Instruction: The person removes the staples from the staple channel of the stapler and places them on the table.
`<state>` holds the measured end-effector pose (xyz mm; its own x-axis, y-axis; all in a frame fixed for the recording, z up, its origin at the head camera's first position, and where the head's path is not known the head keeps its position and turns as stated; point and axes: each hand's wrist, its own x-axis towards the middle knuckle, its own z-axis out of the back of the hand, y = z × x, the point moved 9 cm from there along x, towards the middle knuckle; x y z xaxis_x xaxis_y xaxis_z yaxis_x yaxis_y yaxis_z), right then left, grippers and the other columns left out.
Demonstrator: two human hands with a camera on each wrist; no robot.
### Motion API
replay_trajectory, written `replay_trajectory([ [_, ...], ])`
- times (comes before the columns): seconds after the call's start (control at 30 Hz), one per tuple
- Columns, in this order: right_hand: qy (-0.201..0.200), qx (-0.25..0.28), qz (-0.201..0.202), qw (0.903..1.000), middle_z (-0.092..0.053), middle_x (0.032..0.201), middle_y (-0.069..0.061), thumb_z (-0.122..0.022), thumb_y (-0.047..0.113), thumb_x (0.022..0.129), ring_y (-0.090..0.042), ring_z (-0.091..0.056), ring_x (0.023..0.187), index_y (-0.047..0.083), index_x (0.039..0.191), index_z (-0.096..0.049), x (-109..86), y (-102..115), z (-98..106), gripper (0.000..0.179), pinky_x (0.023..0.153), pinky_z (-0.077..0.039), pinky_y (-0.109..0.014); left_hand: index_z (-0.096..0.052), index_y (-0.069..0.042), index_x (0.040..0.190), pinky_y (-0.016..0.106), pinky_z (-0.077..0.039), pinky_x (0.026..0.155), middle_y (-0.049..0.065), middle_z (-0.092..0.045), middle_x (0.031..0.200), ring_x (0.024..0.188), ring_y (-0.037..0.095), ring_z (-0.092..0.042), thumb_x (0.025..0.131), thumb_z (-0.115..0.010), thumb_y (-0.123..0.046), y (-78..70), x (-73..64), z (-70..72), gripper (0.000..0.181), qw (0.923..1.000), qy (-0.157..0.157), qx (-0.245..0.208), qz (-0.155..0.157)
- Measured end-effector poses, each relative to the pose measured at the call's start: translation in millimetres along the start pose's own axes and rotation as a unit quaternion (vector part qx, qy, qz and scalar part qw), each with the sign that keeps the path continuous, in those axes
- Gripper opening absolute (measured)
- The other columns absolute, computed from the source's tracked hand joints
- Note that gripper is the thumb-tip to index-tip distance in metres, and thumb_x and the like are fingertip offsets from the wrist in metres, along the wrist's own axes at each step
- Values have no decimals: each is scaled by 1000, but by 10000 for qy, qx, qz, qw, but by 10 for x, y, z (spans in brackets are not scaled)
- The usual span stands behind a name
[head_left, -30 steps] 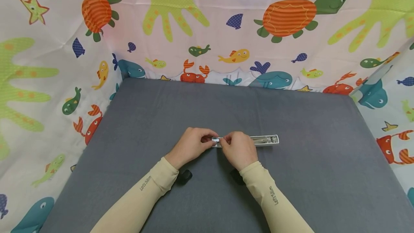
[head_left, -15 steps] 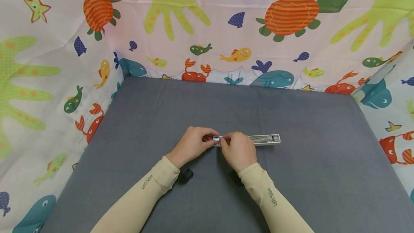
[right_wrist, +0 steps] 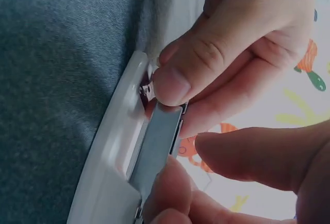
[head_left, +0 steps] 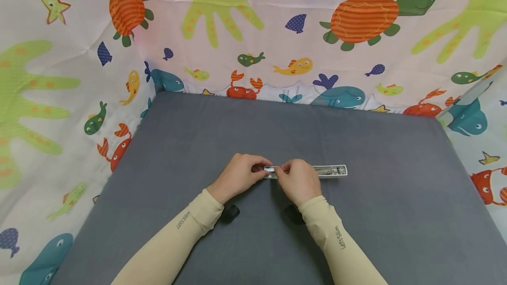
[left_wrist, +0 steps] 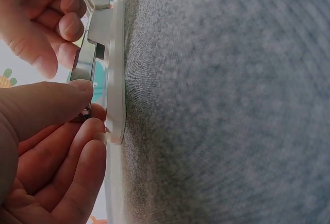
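Note:
A white stapler (head_left: 332, 171) lies opened out flat on the grey cloth, its right half showing a thin metal rod or spring. At its left end, my left hand (head_left: 240, 175) pinches the metal magazine rail (left_wrist: 82, 72) between thumb and fingers; the left thumb (right_wrist: 172, 86) presses on the rail's end. My right hand (head_left: 299, 181) is over the stapler's middle, hiding that part. One right fingertip (right_wrist: 170, 180) touches the rail, with the other fingers loosely bent. The right thumb (right_wrist: 221, 154) stands apart from the rail.
Grey cloth (head_left: 222, 122) covers the table around the stapler. Behind and along both sides hangs a white curtain (head_left: 269, 16) printed with sea animals. A dark wrist camera (head_left: 230, 213) sits under the left wrist and another (head_left: 294, 214) under the right.
The head view has shifted slightly, so hands and stapler appear a little further right. Both hands stay at the stapler's left part, with only small finger movements.

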<state>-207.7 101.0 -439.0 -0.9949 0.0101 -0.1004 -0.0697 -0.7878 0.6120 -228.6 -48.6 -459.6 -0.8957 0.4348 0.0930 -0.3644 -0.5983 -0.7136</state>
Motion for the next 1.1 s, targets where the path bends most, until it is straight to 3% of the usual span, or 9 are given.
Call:
replay_trajectory([
  [0.17, 399, 223, -163, 9988, -46, 51, 5, -67, 28, 105, -14, -43, 46, 9, 70, -78, 34, -29, -23, 41, 47, -30, -28, -83, -19, 120, 23, -59, 75, -4, -81, 100, 80, 3, -69, 101, -79, -18, -14, 2, -9, 19, 10000, 37, 12, -31],
  [0.37, 532, 539, -333, 9966, -39, 49, 5, -67, 28, 105, -14, -35, 44, 14, 58, -64, 63, -73, -36, 49, 46, -26, -28, -83, -18, 119, 22, -59, 76, -4, -82, 101, 81, 3, -70, 100, -80, -18, -30, 12, -3, 20, 10000, 15, -7, -41],
  [0.63, 178, 296, -335, 9988, -58, 57, 3, -72, 30, 102, -17, -52, 52, 11, 79, -81, 102, -112, -36, 31, 51, -38, -30, -83, -17, 120, 24, -60, 76, -3, -82, 101, 82, 4, -71, 99, -81, -17, -44, 9, -10, 21, 10000, 0, 40, -79],
  [1.1, -33, 245, -140, 9996, -65, 65, 0, -70, 29, 102, -18, -57, 58, 13, 81, -79, 131, -91, -15, 28, 54, -40, -31, -83, -19, 121, 24, -59, 76, -5, -81, 99, 81, 2, -70, 100, -81, -20, -40, 8, 1, 21, 9999, 34, 118, -46],
])
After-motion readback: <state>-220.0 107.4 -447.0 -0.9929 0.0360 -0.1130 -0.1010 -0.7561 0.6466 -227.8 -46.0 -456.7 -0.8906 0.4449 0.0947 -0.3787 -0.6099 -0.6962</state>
